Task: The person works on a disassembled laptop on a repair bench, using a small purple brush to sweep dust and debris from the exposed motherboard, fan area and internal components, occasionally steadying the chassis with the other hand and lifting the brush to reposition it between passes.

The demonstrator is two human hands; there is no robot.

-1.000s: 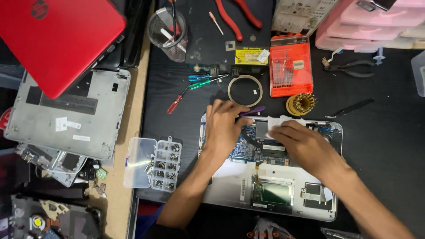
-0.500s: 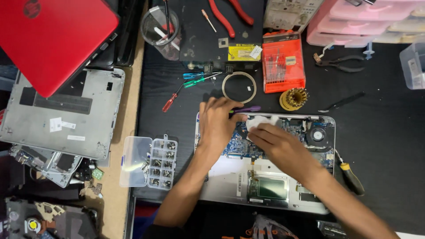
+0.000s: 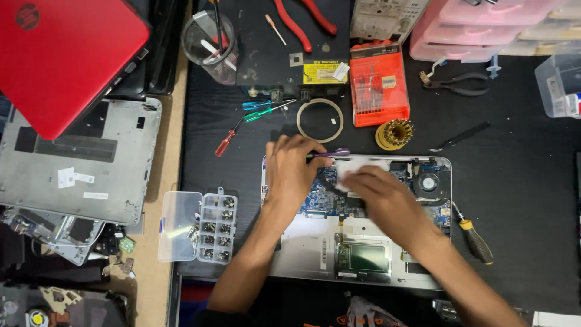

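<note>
The opened laptop base point(image 3: 357, 242), its silver shell bare and its blue circuit board showing, lies on the dark tabletop point(image 3: 520, 194) right in front of us. Our left hand point(image 3: 290, 172) rests on the board's left part, its fingers closed around a thin purple tool point(image 3: 331, 154) that lies along the base's far edge. Our right hand point(image 3: 381, 197) presses down on the middle of the board, fingers bunched together over a white piece point(image 3: 357, 168); we cannot tell whether they grip it.

Just left of the base stands a clear compartment box point(image 3: 216, 227) with its lid point(image 3: 179, 225) swung open, small dark screws in its cells. Farther back, a clear glass cup point(image 3: 212, 45) holds upright tools, and an orange case point(image 3: 379, 85) holds rows of bits. Pink plastic drawers point(image 3: 484, 27) are stacked at the far right corner.

Between cup and base lie a red-handled screwdriver point(image 3: 229, 140), a tape ring point(image 3: 320, 120) and a brass gear-like part point(image 3: 394, 134). A yellow-and-black screwdriver point(image 3: 473, 236) lies just right of the base. On the wooden strip to the left sit a grey laptop cover point(image 3: 78, 163) and a red laptop lid point(image 3: 60, 54).
</note>
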